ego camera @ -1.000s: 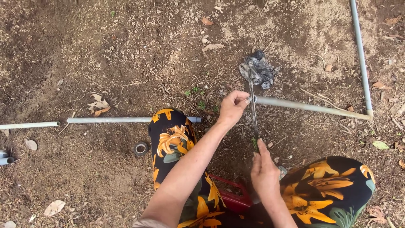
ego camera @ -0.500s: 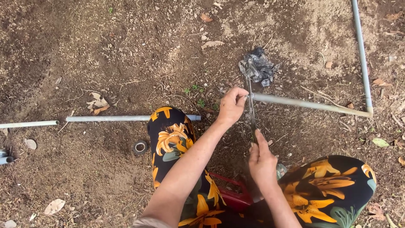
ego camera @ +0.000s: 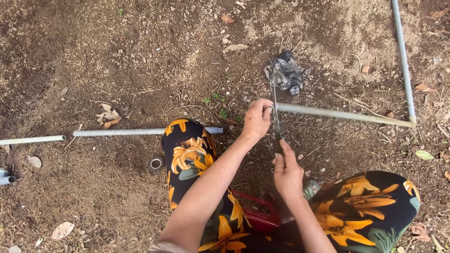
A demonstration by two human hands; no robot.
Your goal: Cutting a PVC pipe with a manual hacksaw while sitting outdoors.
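My left hand (ego camera: pixel 258 120) is closed around the cut end of a long grey pipe (ego camera: pixel 342 115) that lies on the dirt and runs right to an elbow joint. My right hand (ego camera: pixel 287 174) pinches the near end of a thin metal saw blade (ego camera: pixel 275 110). The blade stands across the pipe right beside my left fingers, and its far tip reaches toward a crumpled dark plastic scrap (ego camera: pixel 287 72). I am squatting, with my flower-print trouser knees on either side of my arms.
A second grey pipe (ego camera: pixel 122 132) lies to the left, with another piece (ego camera: pixel 30 139) beyond it. A small tape roll (ego camera: pixel 155 164) sits by my left knee. An upright pipe run (ego camera: pixel 403 61) edges the right side. A red object (ego camera: pixel 255 216) and a clear bottle (ego camera: pixel 310 188) lie under me.
My right hand has slid a little forward along the blade toward the pipe. My left hand stays on the pipe end.
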